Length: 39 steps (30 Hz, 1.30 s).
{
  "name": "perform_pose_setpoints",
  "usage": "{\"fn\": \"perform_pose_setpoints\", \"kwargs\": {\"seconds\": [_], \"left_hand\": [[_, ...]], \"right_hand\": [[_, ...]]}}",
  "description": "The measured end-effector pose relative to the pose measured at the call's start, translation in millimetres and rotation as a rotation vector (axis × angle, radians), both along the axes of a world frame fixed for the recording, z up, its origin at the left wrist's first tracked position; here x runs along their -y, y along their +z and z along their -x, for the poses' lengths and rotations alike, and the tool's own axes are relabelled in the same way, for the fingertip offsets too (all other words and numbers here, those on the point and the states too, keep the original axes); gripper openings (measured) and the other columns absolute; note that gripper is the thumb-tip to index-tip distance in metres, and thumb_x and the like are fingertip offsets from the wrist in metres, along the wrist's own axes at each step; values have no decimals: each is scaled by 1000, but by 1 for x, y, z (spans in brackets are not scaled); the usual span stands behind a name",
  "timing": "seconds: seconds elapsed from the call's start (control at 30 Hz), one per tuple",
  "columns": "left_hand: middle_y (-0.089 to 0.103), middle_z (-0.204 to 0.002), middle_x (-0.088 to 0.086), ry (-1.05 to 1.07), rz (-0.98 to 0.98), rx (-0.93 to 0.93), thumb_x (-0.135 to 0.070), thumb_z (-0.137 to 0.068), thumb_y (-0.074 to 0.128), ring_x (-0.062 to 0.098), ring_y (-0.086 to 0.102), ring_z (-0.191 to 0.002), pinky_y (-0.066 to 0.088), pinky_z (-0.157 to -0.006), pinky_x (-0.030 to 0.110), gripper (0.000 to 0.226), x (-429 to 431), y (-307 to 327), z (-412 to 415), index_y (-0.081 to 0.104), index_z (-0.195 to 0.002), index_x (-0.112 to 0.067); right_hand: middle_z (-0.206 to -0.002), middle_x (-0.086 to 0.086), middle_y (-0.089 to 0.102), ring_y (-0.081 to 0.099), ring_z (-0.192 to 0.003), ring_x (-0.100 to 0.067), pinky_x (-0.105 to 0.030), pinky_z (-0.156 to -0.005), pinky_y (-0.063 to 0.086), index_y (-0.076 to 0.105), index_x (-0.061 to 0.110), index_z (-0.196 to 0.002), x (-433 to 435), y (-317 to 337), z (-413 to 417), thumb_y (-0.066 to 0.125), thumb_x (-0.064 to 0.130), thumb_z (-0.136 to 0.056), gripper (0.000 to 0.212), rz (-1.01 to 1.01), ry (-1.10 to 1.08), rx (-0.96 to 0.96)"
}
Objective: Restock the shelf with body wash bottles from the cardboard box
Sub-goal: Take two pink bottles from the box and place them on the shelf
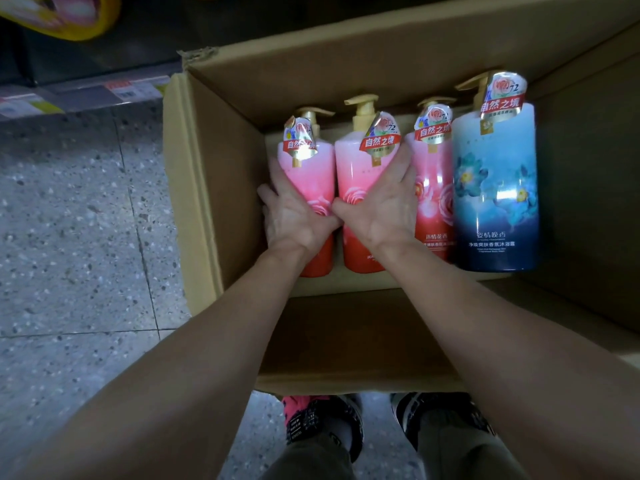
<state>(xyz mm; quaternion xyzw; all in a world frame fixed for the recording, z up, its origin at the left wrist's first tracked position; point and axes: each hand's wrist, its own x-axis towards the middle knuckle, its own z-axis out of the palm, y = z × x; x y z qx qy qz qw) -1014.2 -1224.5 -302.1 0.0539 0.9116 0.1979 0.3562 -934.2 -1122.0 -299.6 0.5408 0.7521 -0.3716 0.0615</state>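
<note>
Four body wash bottles lie in the cardboard box (214, 188). The left hand (294, 216) is closed around the leftmost pink bottle (311, 181); the right hand (384, 206) wraps the second pink bottle (353, 178). The third pink bottle (433, 188) and the blue bottle (495, 188) remain untouched. The shelf edge (86, 91) lies far left; no bottle is lifted out.

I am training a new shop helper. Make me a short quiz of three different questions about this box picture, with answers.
1. How many bottles lie in the cardboard box?
2. True or false: the blue bottle is being held by a hand.
3. Which bottle does the right hand grip: A) second pink bottle from the left, B) third pink bottle, C) blue bottle?

Key:
1. Four: three pink, one blue.
2. False; the left hand grips the leftmost pink bottle.
3. A
</note>
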Motion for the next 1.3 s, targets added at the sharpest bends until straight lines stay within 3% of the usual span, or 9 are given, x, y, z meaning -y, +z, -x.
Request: {"fn": "perform_pose_setpoints", "kwargs": {"seconds": [0.17,0.3,0.47,0.57,0.63,0.73,0.9,1.1,1.3], "left_hand": [[35,-139,10,14,-39,4,-57,-57,88,36,50,-124,47,-99,53,134,1,22,-6,-1,-156,-39],[44,-136,6,63,-104,-64,-54,-54,87,30,51,-125,48,-100,55,132,-2,51,-16,5,-156,-36],[40,-140,8,5,-165,-149,-57,-58,85,32,46,-130,44,-105,56,135,-6,113,-24,-4,-158,-34],[41,-139,10,-3,-211,-212,-59,-59,85,31,46,-128,44,-105,53,138,-6,168,-25,-4,-160,-30],[42,-141,10,13,-272,-241,-57,-59,86,27,46,-128,44,-106,49,138,-6,213,-23,-4,-160,-27],[45,-139,10,17,-346,-301,-54,-63,86,20,43,-126,42,-106,40,135,-3,287,-15,0,-161,-21],[46,-130,12,-35,-364,-421,-55,-65,83,31,49,-119,47,-97,52,131,17,440,5,-4,-160,-29],[43,-133,11,0,-430,-530,-46,-61,82,33,46,-124,45,-101,51,133,62,665,18,-6,-160,-29],[40,-138,10,64,-545,-704,-51,-62,79,30,46,-125,47,-98,53,131,118,826,18,-8,-159,-34]], "right_hand": [[-140,-12,38,46,-127,-29,-43,-105,44,4,20,-158,-5,20,-10,85,49,-60,130,2,-68,-58],[-145,-9,34,42,-130,-23,-27,-95,31,3,22,-158,-12,48,-17,87,43,-65,127,61,-107,-107],[-147,-6,34,40,-133,-22,-31,-100,33,4,22,-158,-17,106,-25,86,47,-63,128,28,-83,-157],[-142,0,40,46,-126,-16,-39,-105,44,8,25,-155,-17,161,-24,86,52,-59,126,2,-112,-227],[-138,5,39,43,-123,-9,-39,-105,45,13,25,-154,-15,207,-21,89,48,-58,125,-31,-140,-282],[-135,0,43,47,-121,-14,-41,-102,47,23,19,-151,-12,281,-16,90,36,-57,116,-94,-158,-393],[-129,2,46,48,-120,-20,-40,-101,46,26,20,-150,3,441,-1,86,31,-53,115,-148,-181,-459],[-139,-12,43,44,-128,-29,-38,-108,38,20,12,-155,44,668,15,88,33,-58,120,-240,-244,-534],[-145,-9,39,40,-131,-26,-39,-107,39,13,18,-157,91,831,23,83,42,-62,121,-365,-138,-694]]}}
